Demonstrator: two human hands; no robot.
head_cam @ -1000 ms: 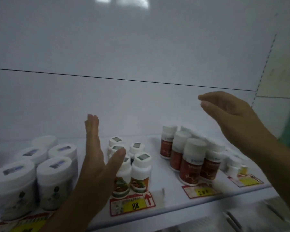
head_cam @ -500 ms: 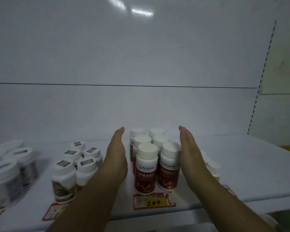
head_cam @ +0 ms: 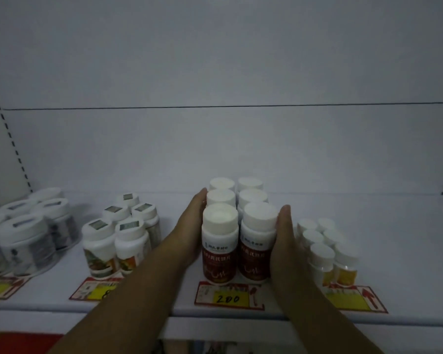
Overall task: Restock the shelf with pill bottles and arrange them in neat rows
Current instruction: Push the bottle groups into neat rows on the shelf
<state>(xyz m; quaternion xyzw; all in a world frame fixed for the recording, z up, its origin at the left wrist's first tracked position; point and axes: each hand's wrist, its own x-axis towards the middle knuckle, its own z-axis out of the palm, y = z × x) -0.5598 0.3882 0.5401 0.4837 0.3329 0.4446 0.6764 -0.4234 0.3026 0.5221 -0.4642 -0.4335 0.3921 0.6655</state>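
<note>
Several white-capped pill bottles with dark red labels [head_cam: 219,254] stand in two straight rows on the white shelf [head_cam: 407,251], running front to back. My left hand [head_cam: 189,231] lies flat against the left side of this block. My right hand [head_cam: 285,241] lies flat against its right side. Both palms face inward with fingers straight and together, touching the bottles without wrapping around any of them.
Left of the block stand white bottles with green-orange labels [head_cam: 118,241], and wider white jars [head_cam: 23,241] at the far left. Small yellow-labelled bottles [head_cam: 327,251] sit close to my right hand. Red and yellow price tags [head_cam: 228,298] line the shelf's front edge.
Both hands have moved in from apart onto the sides of the red-labelled bottles and pressed them into two tight rows. The view has shifted right, then closer.
</note>
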